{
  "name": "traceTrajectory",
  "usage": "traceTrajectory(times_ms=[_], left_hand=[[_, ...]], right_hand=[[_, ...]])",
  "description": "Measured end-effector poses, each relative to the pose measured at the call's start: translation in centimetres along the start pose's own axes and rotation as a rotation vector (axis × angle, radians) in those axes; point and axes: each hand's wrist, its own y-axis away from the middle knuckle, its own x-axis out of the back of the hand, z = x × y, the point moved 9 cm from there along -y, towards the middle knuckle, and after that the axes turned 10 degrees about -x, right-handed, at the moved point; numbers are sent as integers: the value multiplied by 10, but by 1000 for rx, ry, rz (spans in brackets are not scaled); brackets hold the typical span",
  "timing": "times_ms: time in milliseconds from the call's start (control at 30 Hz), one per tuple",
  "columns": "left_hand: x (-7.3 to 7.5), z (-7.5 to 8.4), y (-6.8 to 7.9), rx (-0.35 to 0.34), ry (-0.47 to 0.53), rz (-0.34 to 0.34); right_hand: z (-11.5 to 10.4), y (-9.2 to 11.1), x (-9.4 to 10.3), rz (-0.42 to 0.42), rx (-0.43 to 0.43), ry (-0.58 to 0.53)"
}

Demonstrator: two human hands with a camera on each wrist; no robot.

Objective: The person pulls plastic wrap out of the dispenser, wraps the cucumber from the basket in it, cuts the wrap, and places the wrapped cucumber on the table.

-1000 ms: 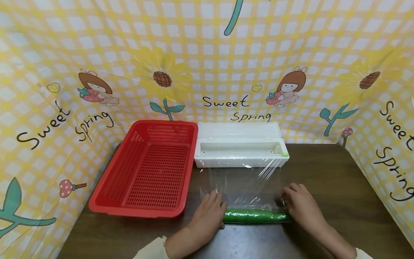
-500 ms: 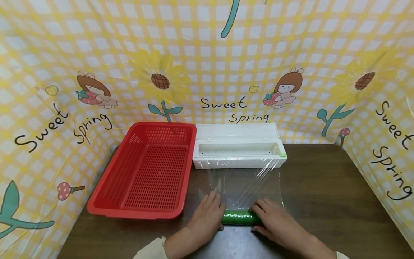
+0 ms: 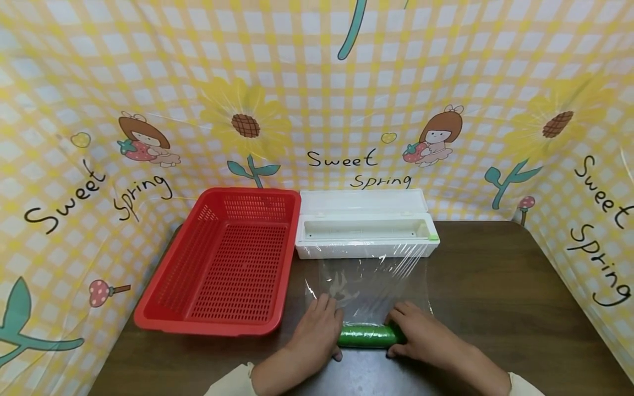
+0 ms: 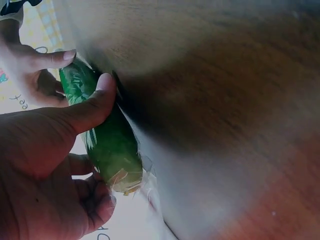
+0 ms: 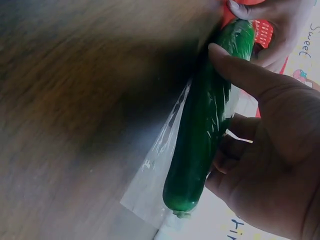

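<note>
A: Where are the hands?
B: The left hand (image 3: 317,333) and right hand (image 3: 418,333) grip a film-wrapped cucumber (image 3: 366,336), apart from each other, its green middle showing between them. In the wrist views, each thumb lies along the side facing the person, with fingers curled behind. Whether the cucumber touches the wood below, I cannot tell.

A: And its ends?
B: One end, bunched in film, pokes out past the left hand. The other reaches beyond the right, where a loose flap of film fans from its side.

A: What lies ahead of them?
B: A clear plastic film (image 3: 373,289) runs from the cucumber to the front edge of a white box (image 3: 309,251), lid raised, well ahead of both hands. The film's right edge falls just ahead of the right hand.

A: How much room at the sides?
B: Left of the left hand, a narrow strip of wood separates it from the rim of a red basket (image 3: 208,325). Right of the right hand, the tabletop (image 3: 505,286) stretches broadly to its edge, with a checked curtain (image 3: 317,99) rising behind.
</note>
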Motion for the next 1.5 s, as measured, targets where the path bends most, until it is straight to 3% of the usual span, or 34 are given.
traceTrajectory(times_ms=[233, 500, 633, 733, 967, 1133, 1300, 1500], left_hand=[[-2, 2, 3, -19, 41, -12], [-3, -3, 3, -11, 70, -71], [4, -5, 2, 16, 52, -83], [12, 3, -1, 4, 47, -66], [13, 40, -11, -123, 61, 21], [14, 45, -13, -96, -19, 121], [16, 40, -15, -62, -9, 202], [9, 35, -20, -25, 77, 94]], right_hand=[[-2, -1, -4, -49, 29, -30], [-6, 2, 3, 27, 78, 18], [-7, 2, 5, 41, 82, 32], [-7, 2, 4, 35, 72, 40], [-5, 1, 2, 4, 45, 25], [-4, 1, 3, 1, 40, 1], [0, 1, 3, -30, 17, -50], [7, 2, 2, -49, -27, -45]])
